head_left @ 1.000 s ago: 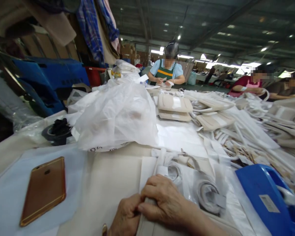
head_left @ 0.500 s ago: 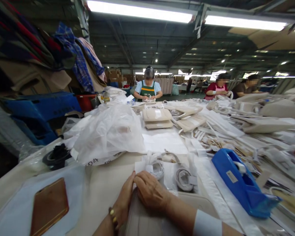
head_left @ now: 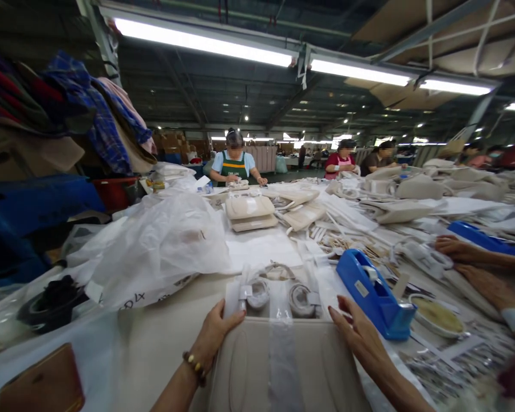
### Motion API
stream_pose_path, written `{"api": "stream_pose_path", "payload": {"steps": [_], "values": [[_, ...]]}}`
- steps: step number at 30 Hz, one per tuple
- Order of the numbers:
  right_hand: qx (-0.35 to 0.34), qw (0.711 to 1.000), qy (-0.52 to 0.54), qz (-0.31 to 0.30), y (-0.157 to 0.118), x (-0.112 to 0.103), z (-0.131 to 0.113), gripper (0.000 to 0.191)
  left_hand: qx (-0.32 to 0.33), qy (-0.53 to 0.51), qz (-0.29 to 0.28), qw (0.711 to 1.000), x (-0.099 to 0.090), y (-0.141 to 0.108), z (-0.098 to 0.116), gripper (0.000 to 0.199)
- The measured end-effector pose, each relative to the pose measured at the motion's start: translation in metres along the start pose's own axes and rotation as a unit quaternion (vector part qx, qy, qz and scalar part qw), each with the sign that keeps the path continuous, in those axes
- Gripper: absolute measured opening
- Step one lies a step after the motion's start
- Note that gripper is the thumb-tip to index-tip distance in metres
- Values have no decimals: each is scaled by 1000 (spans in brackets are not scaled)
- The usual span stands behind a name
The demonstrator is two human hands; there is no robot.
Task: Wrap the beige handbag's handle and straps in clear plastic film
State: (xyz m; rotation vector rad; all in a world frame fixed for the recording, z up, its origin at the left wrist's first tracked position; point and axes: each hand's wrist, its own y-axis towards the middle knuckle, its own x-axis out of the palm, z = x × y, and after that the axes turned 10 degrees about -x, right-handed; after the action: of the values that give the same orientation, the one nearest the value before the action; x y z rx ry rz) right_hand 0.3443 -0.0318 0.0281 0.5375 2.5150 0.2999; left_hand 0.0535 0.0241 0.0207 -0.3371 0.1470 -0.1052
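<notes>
A beige handbag (head_left: 257,360) lies flat in front of me, a clear strip (head_left: 282,343) running down its middle. Wrapped coils of strap (head_left: 302,300) sit at its far edge, with a curved handle (head_left: 278,270) behind them. My left hand (head_left: 217,332) grips the bag's left edge, thumb over the top and fingers along the side. At the right edge, my right hand (head_left: 360,335) is open, its fingers stretched out and their tips at the bag's far corner. The bag's near end is out of view.
A blue tape dispenser (head_left: 375,297) stands right of the bag. A large plastic bag (head_left: 163,246) bulges at the left, beyond a brown phone-like slab (head_left: 40,383). Stacked beige bags (head_left: 249,212) lie ahead. A co-worker's hands (head_left: 476,263) reach in from the right.
My right hand has moved away from beside my left, over to the bag's right edge. The bag's front and clear strip now show. The view has turned rightward, revealing a co-worker's hands.
</notes>
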Motion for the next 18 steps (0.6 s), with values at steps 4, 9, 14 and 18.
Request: {"api": "stream_pose_path", "payload": {"steps": [4,9,14,18], "values": [[102,985,67,-121,-8,1,7,74,15,31,17,999,2,-2,10,75],[71,983,98,-137,-6,11,0,72,-3,69,5,998,0,-1,18,63],[57,983,106,-135,-3,10,8,69,-47,82,-6,995,-6,23,21,65],[49,988,92,-118,-4,13,16,66,-68,99,42,992,-4,63,16,42]]}}
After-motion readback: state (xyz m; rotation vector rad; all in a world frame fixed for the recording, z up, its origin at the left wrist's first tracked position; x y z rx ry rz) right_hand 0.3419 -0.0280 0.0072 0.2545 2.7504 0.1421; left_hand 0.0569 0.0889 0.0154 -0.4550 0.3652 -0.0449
